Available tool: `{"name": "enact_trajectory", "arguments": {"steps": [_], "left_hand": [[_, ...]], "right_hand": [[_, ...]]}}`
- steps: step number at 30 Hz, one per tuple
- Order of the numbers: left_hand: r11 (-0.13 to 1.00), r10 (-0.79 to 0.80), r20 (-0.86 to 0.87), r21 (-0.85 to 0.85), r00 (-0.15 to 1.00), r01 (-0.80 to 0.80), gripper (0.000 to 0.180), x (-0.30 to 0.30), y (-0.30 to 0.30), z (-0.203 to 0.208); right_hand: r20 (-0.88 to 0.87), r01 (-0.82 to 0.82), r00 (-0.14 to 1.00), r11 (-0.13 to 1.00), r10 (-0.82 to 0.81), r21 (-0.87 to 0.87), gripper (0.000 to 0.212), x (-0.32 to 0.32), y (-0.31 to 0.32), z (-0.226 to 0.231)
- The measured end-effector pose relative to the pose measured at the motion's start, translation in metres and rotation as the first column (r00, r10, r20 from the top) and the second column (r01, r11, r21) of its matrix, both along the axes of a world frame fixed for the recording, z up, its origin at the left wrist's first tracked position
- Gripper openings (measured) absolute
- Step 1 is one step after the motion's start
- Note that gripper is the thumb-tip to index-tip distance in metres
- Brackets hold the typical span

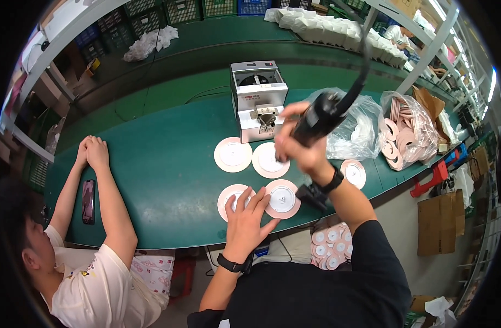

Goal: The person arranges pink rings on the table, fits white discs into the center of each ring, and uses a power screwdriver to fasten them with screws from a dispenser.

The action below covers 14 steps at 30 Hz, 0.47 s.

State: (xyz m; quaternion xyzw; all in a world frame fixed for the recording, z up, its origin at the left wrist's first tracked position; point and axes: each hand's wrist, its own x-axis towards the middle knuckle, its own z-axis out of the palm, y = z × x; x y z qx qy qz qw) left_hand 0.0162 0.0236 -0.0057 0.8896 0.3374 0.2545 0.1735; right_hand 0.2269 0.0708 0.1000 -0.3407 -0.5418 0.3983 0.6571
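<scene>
My right hand (pixel 304 143) is closed around a black corded electric screwdriver (pixel 320 116), held above the table just right of a silver screw feeder (pixel 255 100). The tool is slightly blurred, and its tip is hidden by the hand. My left hand (pixel 246 223) lies spread near the table edge. Its fingertips rest over a pink disc with a white centre (pixel 226 192), and reach the rim of a second such disc (pixel 283 199). Beyond them are two more, a left disc (pixel 233 154) and a right disc (pixel 264 169) partly behind my right hand. Another disc (pixel 353 174) lies right of my right wrist.
A clear bag of pink rings (pixel 406 136) and a clear plastic bag (pixel 351 128) lie at the right. On the left, a seated person's clasped hands (pixel 93 151) rest by a phone (pixel 88 202). More discs (pixel 331 249) sit below the table edge. White bags (pixel 338 34) line the far belt.
</scene>
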Motion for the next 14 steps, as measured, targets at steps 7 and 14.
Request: {"name": "enact_trajectory", "arguments": {"steps": [7, 14], "left_hand": [[1.0, -0.007, 0.007, -0.009, 1.0, 0.007, 0.061, 0.001, -0.001, 0.0], [1.0, -0.016, 0.015, -0.01, 1.0, 0.016, 0.062, 0.0, 0.0, -0.001]], "right_hand": [[-0.03, 0.195, 0.981, 0.962, -0.193, 0.194, 0.033, 0.019, 0.083, 0.029], [0.043, 0.137, 0.989, 0.984, -0.142, 0.113, 0.034, 0.014, 0.067, 0.021]]}}
